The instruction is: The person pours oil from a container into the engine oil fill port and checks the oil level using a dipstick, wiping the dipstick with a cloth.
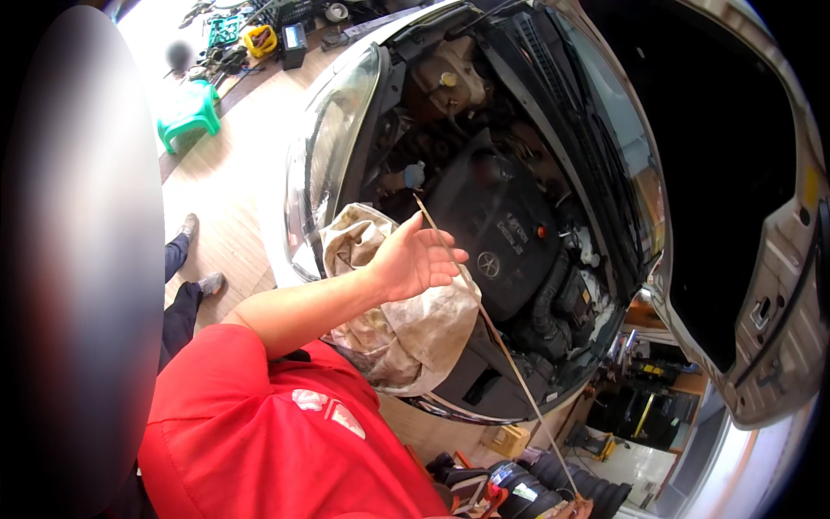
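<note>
My left hand (420, 262) reaches out over the front of a car's engine bay, palm showing and fingers stretched. A long thin pale rod (510, 361) crosses by its fingers. One rod end points into the bay near a pale blue piece (415, 176); the other runs down past the car's edge. Whether the hand touches the rod I cannot tell. Beneath the wrist a stained beige cloth (432, 342) drapes over the car's front edge. Beyond the fingers lies the black engine cover (484, 233), with an orange-red cap (541, 232) on it. My right hand is out of view.
The raised hood (769, 337) stands at the right. Tyres (523, 497) and a yellow box (510, 441) are at the lower right. A green stool (190, 112), tools and a yellow container (260, 41) are upper left. Another person's legs (179, 298) show at left, beside a large blurred shape.
</note>
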Demonstrator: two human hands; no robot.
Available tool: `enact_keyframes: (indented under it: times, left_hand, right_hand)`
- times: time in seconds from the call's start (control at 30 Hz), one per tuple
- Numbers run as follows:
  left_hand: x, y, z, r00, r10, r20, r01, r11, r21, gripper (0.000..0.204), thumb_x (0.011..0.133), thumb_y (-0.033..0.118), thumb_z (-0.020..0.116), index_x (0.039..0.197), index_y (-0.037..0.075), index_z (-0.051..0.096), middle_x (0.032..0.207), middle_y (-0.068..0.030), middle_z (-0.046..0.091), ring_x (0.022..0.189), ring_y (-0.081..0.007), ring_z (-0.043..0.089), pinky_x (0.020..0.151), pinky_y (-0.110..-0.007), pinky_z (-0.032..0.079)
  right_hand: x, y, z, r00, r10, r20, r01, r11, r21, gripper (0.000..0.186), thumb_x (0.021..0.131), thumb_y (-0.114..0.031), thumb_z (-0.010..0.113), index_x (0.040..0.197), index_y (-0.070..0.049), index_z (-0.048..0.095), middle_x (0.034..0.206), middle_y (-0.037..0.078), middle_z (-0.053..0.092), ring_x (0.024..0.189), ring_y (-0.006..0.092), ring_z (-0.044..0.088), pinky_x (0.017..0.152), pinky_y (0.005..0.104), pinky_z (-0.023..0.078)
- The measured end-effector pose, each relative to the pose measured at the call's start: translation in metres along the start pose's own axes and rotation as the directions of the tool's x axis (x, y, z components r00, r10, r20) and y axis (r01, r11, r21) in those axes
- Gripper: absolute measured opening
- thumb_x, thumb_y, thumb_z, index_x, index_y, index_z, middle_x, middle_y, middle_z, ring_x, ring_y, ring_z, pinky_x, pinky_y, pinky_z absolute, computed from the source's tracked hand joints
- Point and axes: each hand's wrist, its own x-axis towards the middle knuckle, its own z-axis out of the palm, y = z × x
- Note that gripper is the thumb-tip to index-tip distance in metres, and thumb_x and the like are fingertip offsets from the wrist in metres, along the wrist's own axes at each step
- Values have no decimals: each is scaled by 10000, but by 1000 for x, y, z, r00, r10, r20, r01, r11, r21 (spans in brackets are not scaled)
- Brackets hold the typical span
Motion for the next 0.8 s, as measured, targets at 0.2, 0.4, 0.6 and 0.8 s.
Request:
enact_keyframes:
  times: [0.2, 0.4, 0.6, 0.8]
  left_hand:
    - [5, 2, 3, 1000, 6, -21, -6, 1000, 2, 665, 1033, 580, 298, 1080, 30, 669, 1104, -251, 690, 891, -328, 719, 762, -419, 593]
    - [0, 5, -1, 999, 24, -39, -25, 1000, -10, 662, 1034, 575, 298, 1081, 29, 668, 1104, -254, 689, 876, -328, 719, 759, -420, 593]
    - [-1, 6, 2, 999, 29, -21, -30, 999, -20, 658, 1038, 568, 293, 1087, 27, 665, 1092, -252, 691, 873, -329, 717, 763, -420, 591]
    - [-2, 6, 4, 998, 34, -57, -34, 999, -3, 645, 1039, 563, 300, 1079, 33, 665, 1078, -246, 695, 847, -318, 715, 750, -412, 589]
  right_hand:
    - [3, 16, 12, 910, -219, -352, 210, 976, -62, 277, 873, -215, 771, 950, 46, 721, 1070, 203, 716, 849, 280, 690, 697, 348, 580]
    - [25, -46, -9, 978, -136, -161, 140, 990, 10, 281, 842, -220, 804, 883, 45, 723, 1021, 235, 718, 830, 304, 689, 688, 345, 580]
    - [29, -54, -8, 955, -192, -227, 206, 978, 41, 276, 849, -222, 800, 896, 39, 723, 1026, 234, 720, 797, 296, 690, 653, 345, 576]
    - [30, -49, -10, 948, -242, -207, 251, 968, 14, 259, 854, -194, 796, 887, 49, 715, 1023, 223, 722, 741, 278, 683, 597, 323, 562]
